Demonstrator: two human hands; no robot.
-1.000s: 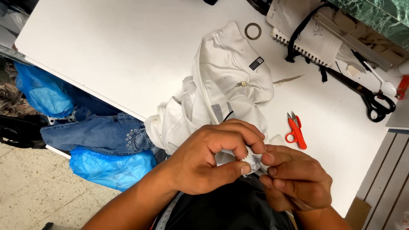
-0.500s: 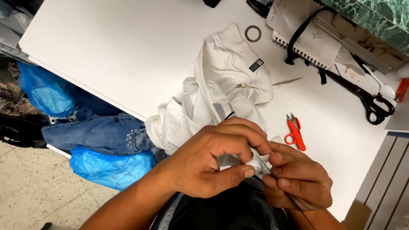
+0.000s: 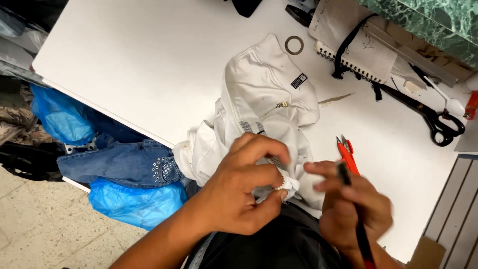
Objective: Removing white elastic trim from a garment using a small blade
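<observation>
I am viewing the scene from the head camera, looking down at a white worktop. A white garment is lying bunched near the worktop's front edge, with a small dark label and a metal zip pull showing on its upper part. My left hand is pinching a fold of the garment's lower edge between thumb and forefinger; its grip is narrow and closed on the cloth. My right hand is sitting just beside it, blurred, with its grip wrapped around a thin dark tool whose tip is lying near the pinched fold; I cannot tell what kind of tool it is.

Red thread snips are lying on the worktop just behind the right hand, close to the garment's right edge. Farther back, black scissors are resting near the right edge, and a spiral notebook with a black strap across it is lying behind the garment. A small metal ring is lying between the garment and the notebook, apart from both.

Below the worktop's left edge, blue jeans with studded trim are lying between two blue plastic bags, above a tiled floor.
</observation>
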